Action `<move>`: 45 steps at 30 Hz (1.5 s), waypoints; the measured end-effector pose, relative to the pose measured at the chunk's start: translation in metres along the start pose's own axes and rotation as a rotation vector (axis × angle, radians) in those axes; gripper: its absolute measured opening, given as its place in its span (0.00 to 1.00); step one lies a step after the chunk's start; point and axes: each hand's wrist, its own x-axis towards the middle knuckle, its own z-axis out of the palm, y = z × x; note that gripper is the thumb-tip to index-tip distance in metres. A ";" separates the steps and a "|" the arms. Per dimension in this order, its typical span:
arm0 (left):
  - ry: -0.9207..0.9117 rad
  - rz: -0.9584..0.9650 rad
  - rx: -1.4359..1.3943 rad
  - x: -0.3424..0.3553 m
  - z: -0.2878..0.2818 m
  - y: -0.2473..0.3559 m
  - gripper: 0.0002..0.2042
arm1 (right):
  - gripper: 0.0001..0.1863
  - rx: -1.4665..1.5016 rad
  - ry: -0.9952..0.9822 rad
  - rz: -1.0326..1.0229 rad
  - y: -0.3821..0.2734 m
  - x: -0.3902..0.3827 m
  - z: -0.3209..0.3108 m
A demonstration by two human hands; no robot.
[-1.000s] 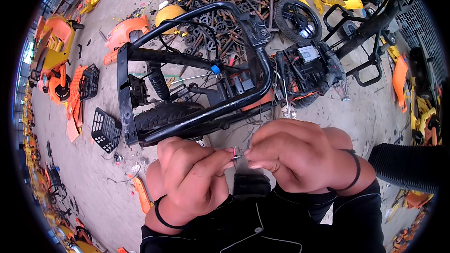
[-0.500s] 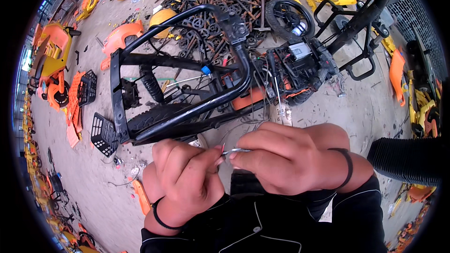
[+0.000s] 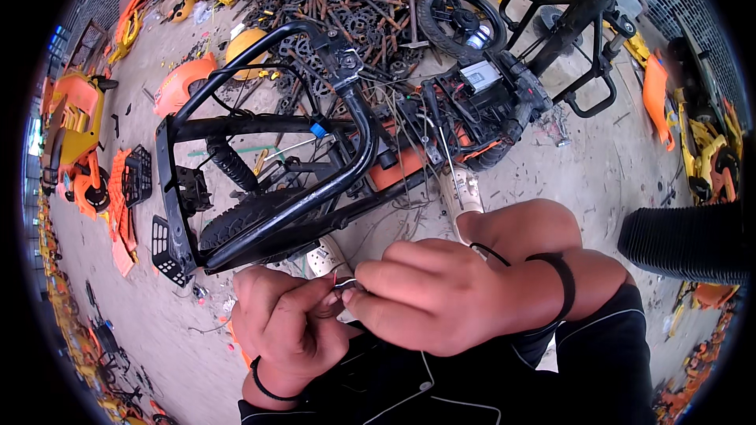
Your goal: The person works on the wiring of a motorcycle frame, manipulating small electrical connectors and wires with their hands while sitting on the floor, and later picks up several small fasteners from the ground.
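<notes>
My left hand (image 3: 287, 319) and my right hand (image 3: 433, 295) meet low in front of me, over my lap. Both have fingertips pinched on a thin piece of wire (image 3: 345, 282), with a light strand and red and dark bits showing between them. Its exact ends are hidden by the fingers. A black cable loop (image 3: 490, 253) shows behind my right hand, and I cannot tell whether it joins the wire. Just beyond the hands lies a stripped vehicle with a black tubular frame (image 3: 272, 232), a rear tyre and a tangle of loose wires (image 3: 405, 130).
A hammer (image 3: 415, 20) lies on a heap of rusty metal parts (image 3: 331, 12) at the back. Nearby is a loose wheel (image 3: 461, 25). Yellow and orange body panels (image 3: 657, 102) lie around. A black ribbed object (image 3: 681, 244) juts in at right. My shoes (image 3: 463, 191) rest beside the frame.
The whole view has shifted, so the vehicle appears farther left. My hands have moved left and slightly lower in the picture. Their fingertips are closer together, and less of the light strand shows.
</notes>
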 end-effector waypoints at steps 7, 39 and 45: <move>-0.008 0.019 -0.010 0.000 0.000 0.000 0.17 | 0.12 0.071 0.005 0.066 0.000 -0.002 0.002; 0.177 0.027 -0.258 0.017 0.006 -0.018 0.05 | 0.09 0.463 0.144 0.178 0.017 0.021 0.010; 0.218 -0.012 -0.308 0.018 0.008 -0.016 0.05 | 0.10 0.487 0.170 0.171 0.016 0.023 0.012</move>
